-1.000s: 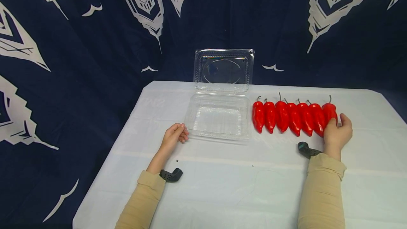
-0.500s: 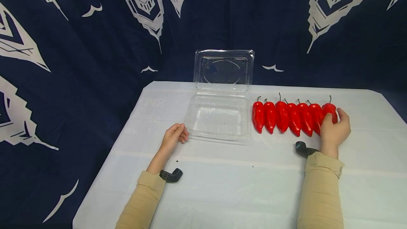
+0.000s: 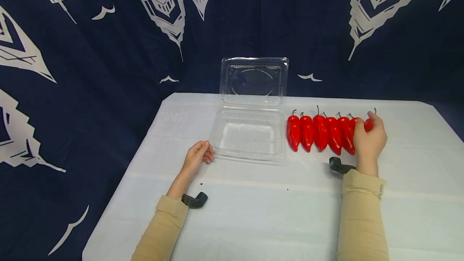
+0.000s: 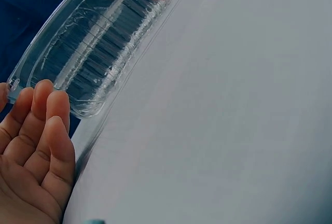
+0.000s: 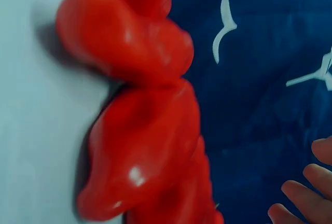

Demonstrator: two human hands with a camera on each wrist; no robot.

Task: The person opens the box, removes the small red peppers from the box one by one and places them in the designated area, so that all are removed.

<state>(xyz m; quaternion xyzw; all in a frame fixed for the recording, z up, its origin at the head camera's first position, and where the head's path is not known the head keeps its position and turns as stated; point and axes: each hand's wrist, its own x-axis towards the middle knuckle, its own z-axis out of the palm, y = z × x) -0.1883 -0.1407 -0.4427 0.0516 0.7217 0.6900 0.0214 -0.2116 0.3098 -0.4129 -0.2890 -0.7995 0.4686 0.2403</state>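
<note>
A clear plastic clamshell container (image 3: pixel 248 157) lies on the table with its lid (image 3: pixel 253 61) raised at the back. My left hand (image 3: pixel 197 154) pinches its near left corner, also visible in the left wrist view, where the other fingers (image 4: pixel 58 136) are spread loosely. To the container's right, several red peppers (image 3: pixel 320 132) with thin stems form a row. Over the right end of that row is my right hand (image 3: pixel 370 140), hiding most of the last peppers. In the right wrist view its fingers (image 5: pixel 306 193) extend apart from the peppers, with nothing between them.
A white cloth (image 3: pixel 261 216) covers the table. Dark blue fabric (image 3: pixel 127 43) with pale printed buildings and birds hangs behind and to the left. A black wrist camera (image 3: pixel 195 200) sits on the left wrist, another (image 3: pixel 340 165) on the right.
My right hand has shifted left and slightly away from me along the row, from the last pepper's outer side to over the end peppers. The left hand stays at the container.
</note>
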